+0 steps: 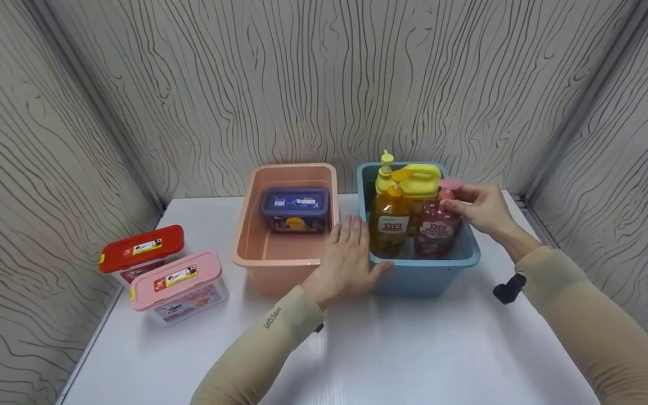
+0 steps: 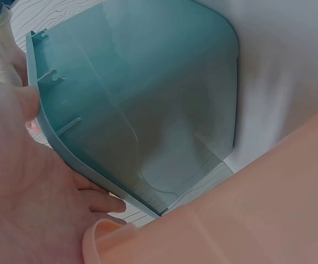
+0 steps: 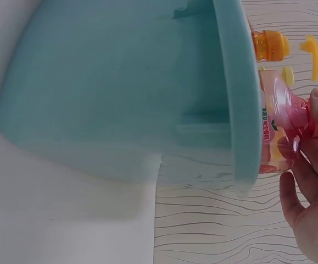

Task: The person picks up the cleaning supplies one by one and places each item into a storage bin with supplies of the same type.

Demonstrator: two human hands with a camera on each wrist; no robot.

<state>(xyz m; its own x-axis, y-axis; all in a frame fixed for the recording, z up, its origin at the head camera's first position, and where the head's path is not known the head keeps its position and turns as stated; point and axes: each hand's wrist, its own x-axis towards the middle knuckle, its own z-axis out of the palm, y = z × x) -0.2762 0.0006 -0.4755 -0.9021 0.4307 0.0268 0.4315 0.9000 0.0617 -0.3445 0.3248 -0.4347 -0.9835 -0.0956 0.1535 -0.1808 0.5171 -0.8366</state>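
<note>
My right hand (image 1: 484,208) pinches the neck of a pink pump bottle (image 1: 436,229), which stands upright inside the blue bin (image 1: 425,279). In the right wrist view, thumb and fingers close around the collar of that bottle (image 3: 277,115). Beside it in the bin are an amber pump bottle (image 1: 390,225) and, behind, a yellow handled bottle (image 1: 425,175) and a yellow-green pump top (image 1: 386,160). My left hand (image 1: 343,259) lies with straight fingers across the neighbouring rims of the blue and the pink bin (image 1: 287,278). Its thumb touches the blue rim (image 2: 46,129).
In the pink bin sits a dark blue lidded tub (image 1: 296,209). To the left on the white table (image 1: 346,360) stand a red-lidded tub (image 1: 144,250) and a pink-lidded tub (image 1: 180,287). Wood-patterned walls (image 1: 301,84) enclose the back and sides.
</note>
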